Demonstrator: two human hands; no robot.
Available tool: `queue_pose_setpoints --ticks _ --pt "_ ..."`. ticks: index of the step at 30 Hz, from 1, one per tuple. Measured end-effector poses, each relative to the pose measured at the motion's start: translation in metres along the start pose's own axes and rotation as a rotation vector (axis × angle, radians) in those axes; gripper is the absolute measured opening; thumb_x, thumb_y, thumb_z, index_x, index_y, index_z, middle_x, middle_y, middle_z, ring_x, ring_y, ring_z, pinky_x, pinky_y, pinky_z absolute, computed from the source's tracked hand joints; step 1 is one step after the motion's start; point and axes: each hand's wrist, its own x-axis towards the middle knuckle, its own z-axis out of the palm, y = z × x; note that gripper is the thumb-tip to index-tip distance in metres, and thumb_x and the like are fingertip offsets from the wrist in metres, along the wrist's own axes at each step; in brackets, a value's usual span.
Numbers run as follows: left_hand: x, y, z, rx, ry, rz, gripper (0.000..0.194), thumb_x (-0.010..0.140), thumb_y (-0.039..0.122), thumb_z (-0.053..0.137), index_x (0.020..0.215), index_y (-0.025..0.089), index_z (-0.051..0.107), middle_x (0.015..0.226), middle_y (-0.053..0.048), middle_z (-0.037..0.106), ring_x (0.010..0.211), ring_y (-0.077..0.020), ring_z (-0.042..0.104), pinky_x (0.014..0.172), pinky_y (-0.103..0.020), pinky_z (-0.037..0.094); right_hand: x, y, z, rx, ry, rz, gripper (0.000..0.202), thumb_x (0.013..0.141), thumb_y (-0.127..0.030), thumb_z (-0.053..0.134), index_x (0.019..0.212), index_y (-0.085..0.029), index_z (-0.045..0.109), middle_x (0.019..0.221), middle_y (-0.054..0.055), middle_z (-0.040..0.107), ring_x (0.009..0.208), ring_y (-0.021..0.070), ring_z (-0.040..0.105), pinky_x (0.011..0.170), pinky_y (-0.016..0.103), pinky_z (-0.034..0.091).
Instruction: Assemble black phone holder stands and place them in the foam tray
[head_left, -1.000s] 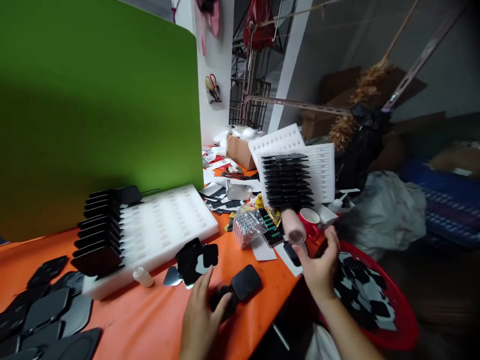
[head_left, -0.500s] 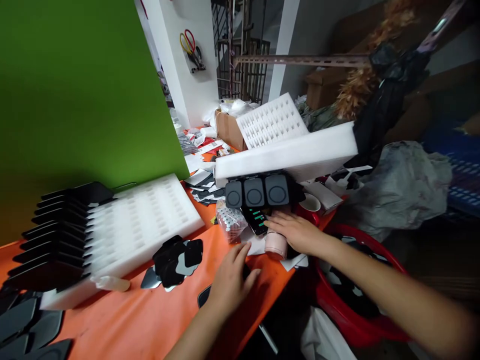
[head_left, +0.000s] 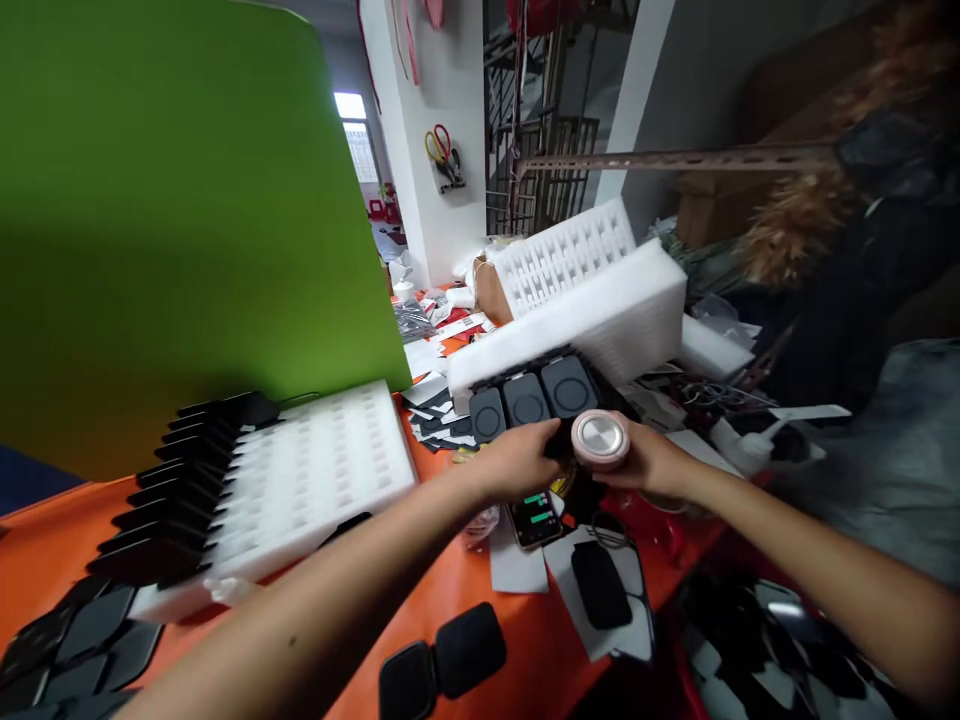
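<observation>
My right hand is closed around a pink cylindrical container, tilted so that its round end with a silver disc faces me. Close to its left side is my left hand, fingers curled forward by something dark; their tips are hidden, and I cannot make out what they hold. Behind the hands stand three dark grey square pads with ring marks. Below them lies a phone with green bars on its lit screen. A black folding pad lies open on the orange table.
White foam blocks lean at the back. To the left, a foam tray holds a row of black panels beside a green partition. White cards and a black pad lie front right, near a red basin of scraps.
My right hand has lifted the pink container off the table and tipped it. My left hand has moved forward and up beside it. The view has shifted, uncovering the black folding pad.
</observation>
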Motion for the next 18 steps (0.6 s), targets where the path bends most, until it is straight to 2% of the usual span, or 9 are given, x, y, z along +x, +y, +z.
queue_pose_setpoints --ticks 2,4,7,9,12,15,18 --pt "0.023 -0.008 -0.013 0.046 -0.029 0.052 0.055 0.073 0.023 0.052 0.127 0.018 0.039 0.12 -0.007 0.057 0.104 -0.0226 0.056 0.085 -0.032 0.047 0.005 0.018 -0.004 0.137 0.086 -0.006 0.07 0.057 -0.035 0.07 0.12 -0.018 0.043 0.116 0.009 0.058 0.105 0.025 0.054 0.09 0.036 0.042" --pt "0.037 -0.014 -0.016 0.1 -0.025 0.105 0.061 0.071 0.021 0.053 0.13 0.018 0.035 0.125 -0.008 0.053 0.109 -0.0247 0.052 0.09 -0.036 0.043 0.008 0.035 -0.006 0.186 0.166 0.057 0.067 0.06 -0.037 0.068 0.119 -0.016 0.044 0.118 0.012 0.056 0.108 0.0261 0.052 0.093 0.038 0.04" --pt "0.051 -0.019 -0.009 0.172 -0.005 0.178 0.065 0.07 0.015 0.053 0.131 0.02 0.033 0.136 -0.005 0.04 0.12 -0.0247 0.04 0.099 -0.038 0.032 0.008 0.052 -0.01 0.127 0.206 0.143 0.053 0.061 -0.038 0.067 0.108 -0.017 0.052 0.112 0.013 0.059 0.105 0.0277 0.054 0.094 0.04 0.039" --pt "0.059 -0.018 -0.004 0.202 0.015 0.201 0.064 0.072 0.017 0.053 0.132 0.02 0.031 0.139 -0.005 0.035 0.123 -0.0246 0.036 0.101 -0.038 0.028 0.008 0.056 -0.012 0.092 0.208 0.164 0.049 0.062 -0.038 0.066 0.105 -0.018 0.053 0.112 0.012 0.058 0.105 0.0276 0.054 0.094 0.04 0.038" --pt "0.074 -0.015 -0.005 0.23 0.039 0.197 0.063 0.075 0.024 0.053 0.133 0.015 0.03 0.135 -0.01 0.041 0.117 -0.0267 0.042 0.097 -0.039 0.033 0.009 0.054 -0.012 0.118 0.259 0.179 0.056 0.061 -0.037 0.067 0.111 -0.018 0.049 0.12 0.012 0.054 0.11 0.0261 0.05 0.096 0.039 0.037" --pt "0.089 -0.015 -0.014 0.254 0.036 0.2 0.054 0.077 0.028 0.051 0.128 0.015 0.038 0.123 -0.012 0.053 0.107 -0.0272 0.052 0.088 -0.037 0.041 0.011 0.048 -0.01 0.163 0.238 0.164 0.047 0.063 -0.035 0.066 0.105 -0.018 0.053 0.114 0.011 0.058 0.11 0.0253 0.05 0.096 0.039 0.037" --pt "0.095 -0.021 -0.019 0.262 0.039 0.2 0.047 0.078 0.029 0.049 0.123 0.014 0.045 0.116 -0.013 0.058 0.099 -0.0289 0.056 0.082 -0.039 0.043 0.011 0.046 -0.008 0.222 0.227 0.137 0.042 0.065 -0.035 0.064 0.102 -0.017 0.055 0.111 0.01 0.06 0.108 0.0247 0.052 0.095 0.038 0.038"
